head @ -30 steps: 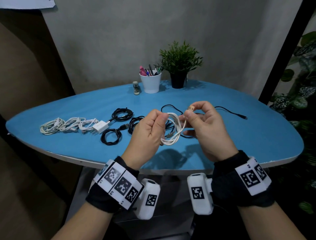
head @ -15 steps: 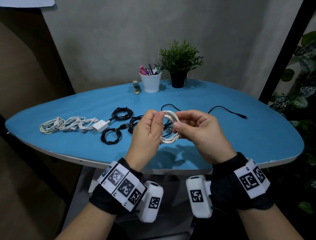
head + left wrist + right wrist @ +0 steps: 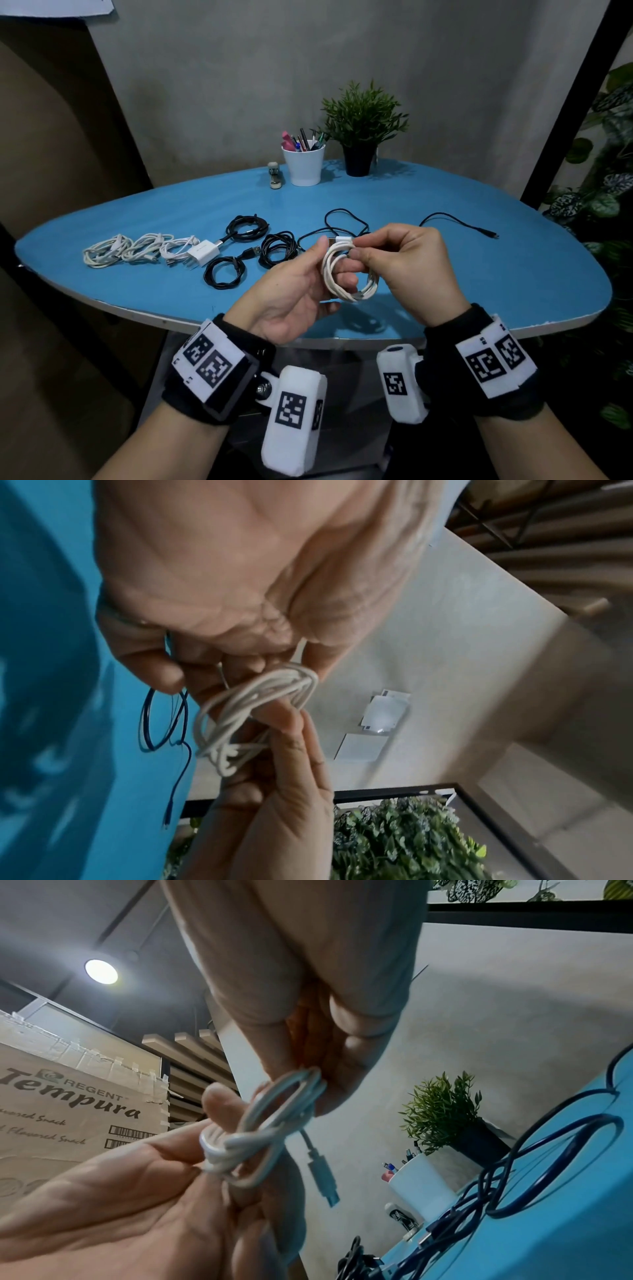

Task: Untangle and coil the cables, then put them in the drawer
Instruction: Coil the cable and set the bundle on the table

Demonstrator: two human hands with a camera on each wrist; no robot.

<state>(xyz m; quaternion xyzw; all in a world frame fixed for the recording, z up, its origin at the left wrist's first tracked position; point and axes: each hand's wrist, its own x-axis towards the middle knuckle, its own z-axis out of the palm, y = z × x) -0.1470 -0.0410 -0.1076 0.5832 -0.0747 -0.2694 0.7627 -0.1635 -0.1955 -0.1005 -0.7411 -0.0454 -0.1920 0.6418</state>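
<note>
— Cable [image 3: 349,270], the white one, was a finished coil by then, held above the near edge of the table [image 3: 513,274]. A second before, the right hand [image 3: 416,270] had the plug end up in the air; now that plug lay against the top of the loops.

— So the winding was over?

— I'd say nearly; the tail looked about ready to be tucked in. The left hand [image 3: 294,291] had turned palm-up, a finger through the ring and the thumb on its upper edge, so it was clamped on the coil. The right hand's thumb and forefinger pinched the same spot from the other side.

— And the rest?

— Beyond the hands, three black coils [image 3: 277,246] and three white bundles [image 3: 137,250] with a charger [image 3: 202,254] lay on the table. One black cable [image 3: 455,222] farther right was loose, uncoiled. I saw no drawer, so nothing was stowed yet. At the back stood a pen cup [image 3: 304,163] and a plant [image 3: 361,126].
</note>
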